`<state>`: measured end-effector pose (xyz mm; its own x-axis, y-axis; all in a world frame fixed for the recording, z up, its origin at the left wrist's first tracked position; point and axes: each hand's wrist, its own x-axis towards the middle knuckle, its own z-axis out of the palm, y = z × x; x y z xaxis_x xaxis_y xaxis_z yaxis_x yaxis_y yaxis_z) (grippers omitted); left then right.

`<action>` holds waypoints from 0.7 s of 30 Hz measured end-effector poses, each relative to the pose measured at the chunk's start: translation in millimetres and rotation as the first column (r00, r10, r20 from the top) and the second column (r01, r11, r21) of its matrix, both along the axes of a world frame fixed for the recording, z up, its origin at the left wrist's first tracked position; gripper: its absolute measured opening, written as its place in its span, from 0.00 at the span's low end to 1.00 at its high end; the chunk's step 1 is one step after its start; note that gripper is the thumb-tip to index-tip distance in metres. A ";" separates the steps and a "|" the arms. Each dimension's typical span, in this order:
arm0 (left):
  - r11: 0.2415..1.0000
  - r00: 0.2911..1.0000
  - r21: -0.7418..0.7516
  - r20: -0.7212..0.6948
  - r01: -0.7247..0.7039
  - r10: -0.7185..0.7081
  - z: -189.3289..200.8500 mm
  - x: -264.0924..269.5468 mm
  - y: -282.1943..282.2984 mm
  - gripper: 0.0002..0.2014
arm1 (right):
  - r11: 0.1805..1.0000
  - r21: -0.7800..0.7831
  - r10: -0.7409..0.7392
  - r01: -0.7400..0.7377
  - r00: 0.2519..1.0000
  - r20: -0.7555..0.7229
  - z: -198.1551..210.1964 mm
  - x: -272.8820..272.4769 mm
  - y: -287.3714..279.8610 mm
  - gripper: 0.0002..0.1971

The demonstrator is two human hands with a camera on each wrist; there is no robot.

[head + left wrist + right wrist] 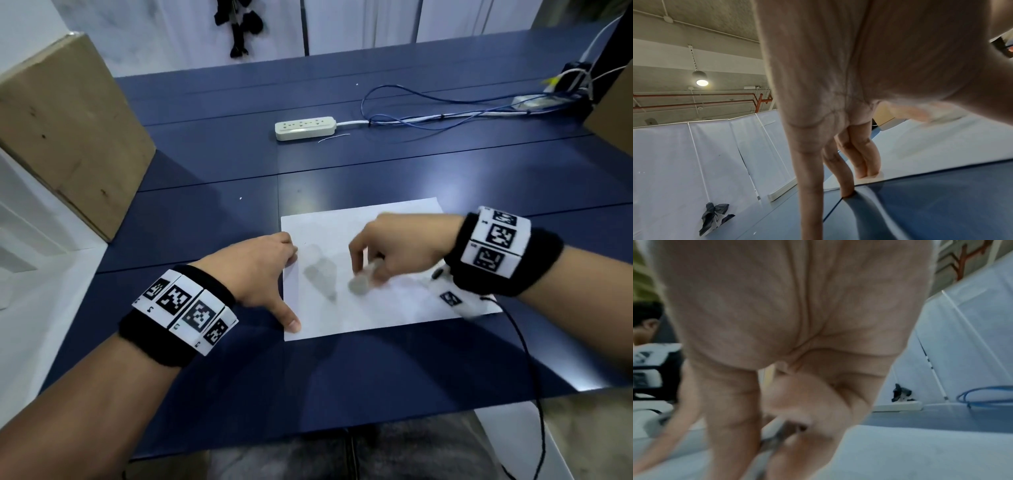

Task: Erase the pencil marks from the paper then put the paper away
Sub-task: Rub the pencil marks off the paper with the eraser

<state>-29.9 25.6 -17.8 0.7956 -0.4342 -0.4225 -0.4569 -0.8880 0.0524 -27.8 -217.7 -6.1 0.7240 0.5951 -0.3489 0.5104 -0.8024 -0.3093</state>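
While the head view shows the right hand pinching an eraser, its wrist view blurs.

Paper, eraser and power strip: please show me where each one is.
paper (383, 308): head view, bare front part of the sheet.
eraser (371, 269): head view, blurred body under right fingers.
power strip (305, 127): head view, middle of its top.

even, cool indoor light in the head view; soft shadows fall on the paper beneath the right hand, itself smeared by motion blur. straight lines bow near the frame edges, away from the paper. left wrist view sharp, a lit ceiling lamp high above the paper, slight glare. right wrist view blurred throughout, perhaps from motion; the background is soft.
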 end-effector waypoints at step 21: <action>1.000 1.000 -0.002 0.004 -0.007 0.007 -2.0 1.2 2.5 0.49 | 0.998 0.017 0.056 -0.054 0.986 -0.160 2.3 -19.0 0.1 0.22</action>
